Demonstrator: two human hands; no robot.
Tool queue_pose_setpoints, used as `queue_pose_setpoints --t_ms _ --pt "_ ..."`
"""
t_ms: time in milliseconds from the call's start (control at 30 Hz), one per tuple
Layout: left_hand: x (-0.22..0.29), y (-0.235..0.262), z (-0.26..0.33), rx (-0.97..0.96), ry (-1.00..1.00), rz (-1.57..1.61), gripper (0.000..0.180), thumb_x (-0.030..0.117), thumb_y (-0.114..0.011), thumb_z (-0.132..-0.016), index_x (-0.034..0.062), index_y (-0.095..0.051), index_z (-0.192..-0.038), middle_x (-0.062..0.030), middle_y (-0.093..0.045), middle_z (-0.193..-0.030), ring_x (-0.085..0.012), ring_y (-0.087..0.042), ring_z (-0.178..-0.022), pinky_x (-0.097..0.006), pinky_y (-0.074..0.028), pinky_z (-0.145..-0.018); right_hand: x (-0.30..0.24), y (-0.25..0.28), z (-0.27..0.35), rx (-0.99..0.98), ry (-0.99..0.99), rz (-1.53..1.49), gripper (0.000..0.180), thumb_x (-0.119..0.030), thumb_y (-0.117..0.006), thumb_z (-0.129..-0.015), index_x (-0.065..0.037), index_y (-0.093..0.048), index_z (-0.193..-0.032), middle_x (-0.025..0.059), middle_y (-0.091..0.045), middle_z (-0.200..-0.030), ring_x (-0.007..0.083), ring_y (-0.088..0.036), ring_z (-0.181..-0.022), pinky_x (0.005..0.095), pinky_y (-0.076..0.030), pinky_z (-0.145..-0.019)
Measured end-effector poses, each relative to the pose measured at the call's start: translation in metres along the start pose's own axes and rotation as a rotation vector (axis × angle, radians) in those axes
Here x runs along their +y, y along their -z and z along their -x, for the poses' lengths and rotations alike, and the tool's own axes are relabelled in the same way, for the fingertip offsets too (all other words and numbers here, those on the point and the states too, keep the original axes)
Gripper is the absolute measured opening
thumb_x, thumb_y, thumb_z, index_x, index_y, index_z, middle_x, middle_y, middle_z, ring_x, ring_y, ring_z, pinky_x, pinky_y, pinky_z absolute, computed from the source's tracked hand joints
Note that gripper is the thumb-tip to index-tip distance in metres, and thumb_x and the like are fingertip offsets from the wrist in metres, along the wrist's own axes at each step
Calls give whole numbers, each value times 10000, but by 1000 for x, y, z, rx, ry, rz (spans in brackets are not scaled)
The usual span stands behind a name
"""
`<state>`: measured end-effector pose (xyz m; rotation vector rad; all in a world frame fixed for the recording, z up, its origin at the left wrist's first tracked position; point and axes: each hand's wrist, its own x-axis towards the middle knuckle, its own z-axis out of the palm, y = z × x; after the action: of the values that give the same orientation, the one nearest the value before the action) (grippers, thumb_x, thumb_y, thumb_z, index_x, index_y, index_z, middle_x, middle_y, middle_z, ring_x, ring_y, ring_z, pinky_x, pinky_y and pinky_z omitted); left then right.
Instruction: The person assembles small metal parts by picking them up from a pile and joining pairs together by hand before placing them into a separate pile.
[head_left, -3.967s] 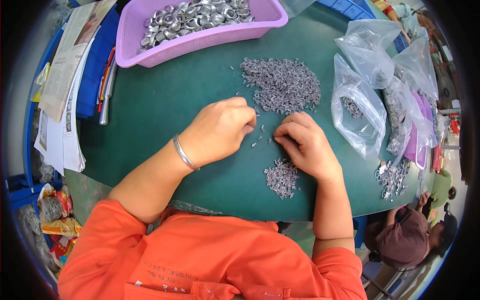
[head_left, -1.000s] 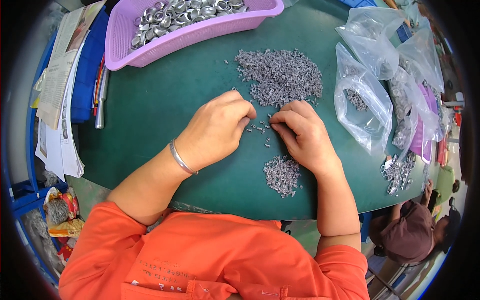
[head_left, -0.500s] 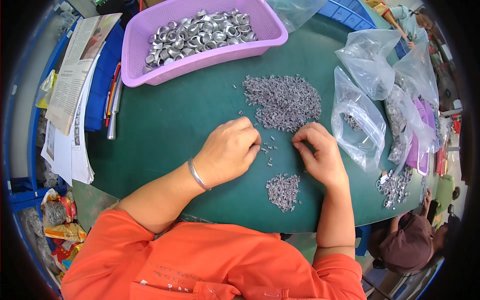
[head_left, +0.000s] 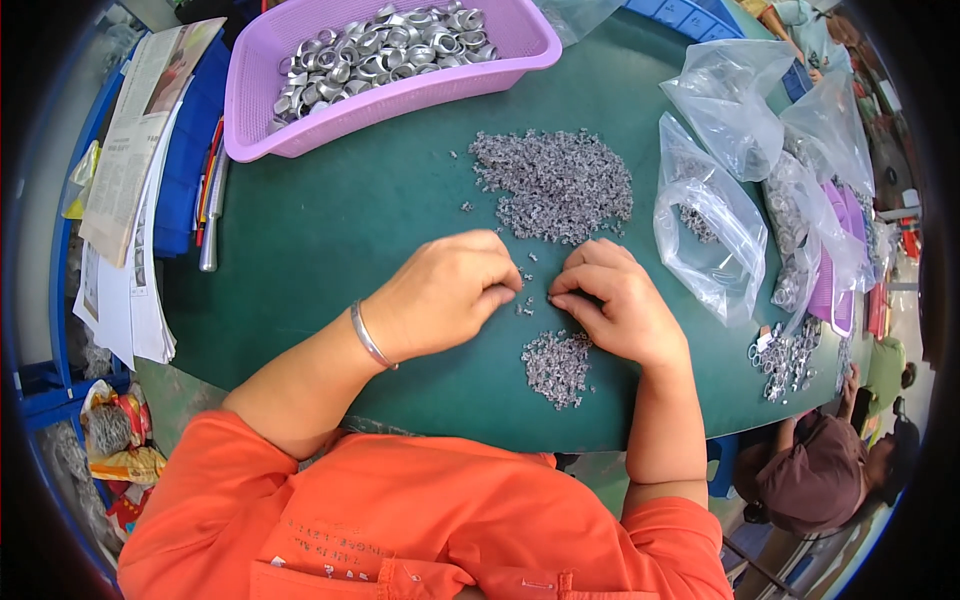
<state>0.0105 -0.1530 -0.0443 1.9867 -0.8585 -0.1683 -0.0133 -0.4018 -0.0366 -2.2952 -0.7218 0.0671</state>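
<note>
On the green table (head_left: 330, 230), a large heap of tiny grey metal pieces (head_left: 555, 185) lies beyond my hands. Nearer my body sits a smaller heap of the same pieces (head_left: 557, 370). A few loose pieces (head_left: 524, 308) are scattered between the two heaps. My left hand (head_left: 445, 290) rests left of these strays, thumb and forefinger pinched together; a bracelet (head_left: 372, 335) circles its wrist. My right hand (head_left: 618, 305) is on their other side, also pinched, just below the large heap's near edge. Whatever is between either hand's fingertips is too small to make out.
A purple basket (head_left: 400, 103) of silver rings (head_left: 395, 50) stands at the far left. Papers (head_left: 140, 130) and pens (head_left: 213, 200) lie along the left edge. Clear plastic bags (head_left: 710, 265) and loose metal parts (head_left: 783, 360) occupy the right. Another person (head_left: 815, 475) sits at lower right.
My right hand has moved left, closer to my left hand and the loose pieces. Both hands stay pinched. The whole view has shifted slightly.
</note>
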Motion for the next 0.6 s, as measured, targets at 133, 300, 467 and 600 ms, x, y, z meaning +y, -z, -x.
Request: queue_pose_setpoints --t_ms 133,300,467,600 --pt "-4 -3 -1 98 -6 -95 117 -19 -758 -812 12 -712 -915 -104 -653 -915 -289 -668 -852 -373 -552 -745 1 0 1 22 9 -24 94 -34 -760 -781 -57 -718 -862 59 -629 -860 284 -612 -848 394 -484 -798" --pt "-6 -15 1 149 -45 -247 132 9 -777 -793 39 -709 -902 -93 -625 -916 -299 -641 -866 -392 -525 -787 -6 1 -1 82 -23 10 117 -3 -754 -782 -36 -715 -887 93 -649 -883 307 -630 -862 404 -511 -779" --pt "-3 -12 0 171 -29 -232 117 22 -777 -795 50 -700 -879 -79 -611 -901 -294 -632 -863 -407 -510 -810 3 12 5 170 -118 -39 145 50 -730 -786 -9 -695 -913 125 -652 -896 323 -643 -868 398 -529 -752" --pt "-4 -16 1 136 -28 -243 104 22 -769 -802 55 -694 -865 -64 -605 -892 -280 -628 -878 -401 -496 -817 1 13 6 138 -117 -25 143 54 -728 -780 -11 -698 -904 122 -652 -887 325 -643 -860 400 -529 -743"
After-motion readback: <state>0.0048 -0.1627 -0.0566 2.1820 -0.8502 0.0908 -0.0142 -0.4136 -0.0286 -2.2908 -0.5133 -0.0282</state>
